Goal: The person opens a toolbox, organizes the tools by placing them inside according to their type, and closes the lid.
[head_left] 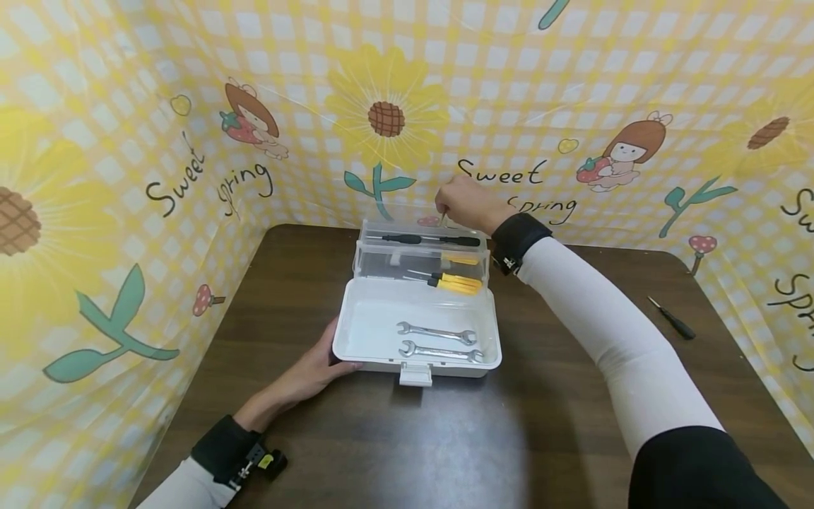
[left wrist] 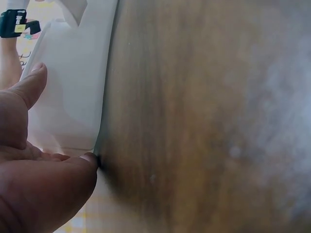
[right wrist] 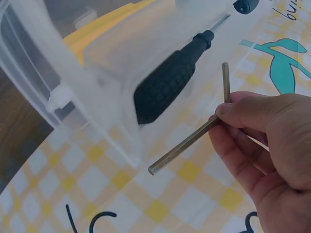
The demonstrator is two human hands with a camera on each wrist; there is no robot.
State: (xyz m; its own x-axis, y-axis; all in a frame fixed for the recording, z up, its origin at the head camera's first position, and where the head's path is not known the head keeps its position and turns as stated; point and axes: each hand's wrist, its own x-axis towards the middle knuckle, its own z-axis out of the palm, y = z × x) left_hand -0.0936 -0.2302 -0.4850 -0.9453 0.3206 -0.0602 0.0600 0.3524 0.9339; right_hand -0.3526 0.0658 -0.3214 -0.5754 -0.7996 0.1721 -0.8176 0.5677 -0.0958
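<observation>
A white toolbox (head_left: 416, 364) stands unfolded on the table, its clear trays (head_left: 378, 265) raised at the back. My left hand (head_left: 314, 364) grips its front left corner; the left wrist view shows the thumb and fingers against the white wall (left wrist: 68, 87). Over the top tray, my right hand (head_left: 467, 205) pinches an L-shaped hex key (right wrist: 187, 143) between thumb and fingers. Beside the key, a black screwdriver (right wrist: 167, 82) lies in the clear tray. Two open-end wrenches (head_left: 439, 333) lie in the box bottom.
Yellow-handled screwdrivers (head_left: 458, 284) fill the right side of the lower tray. Another black screwdriver (head_left: 675, 323) lies on the brown table (head_left: 305, 283) at the right. A patterned cloth (head_left: 305, 42) hangs close behind the box and along both sides.
</observation>
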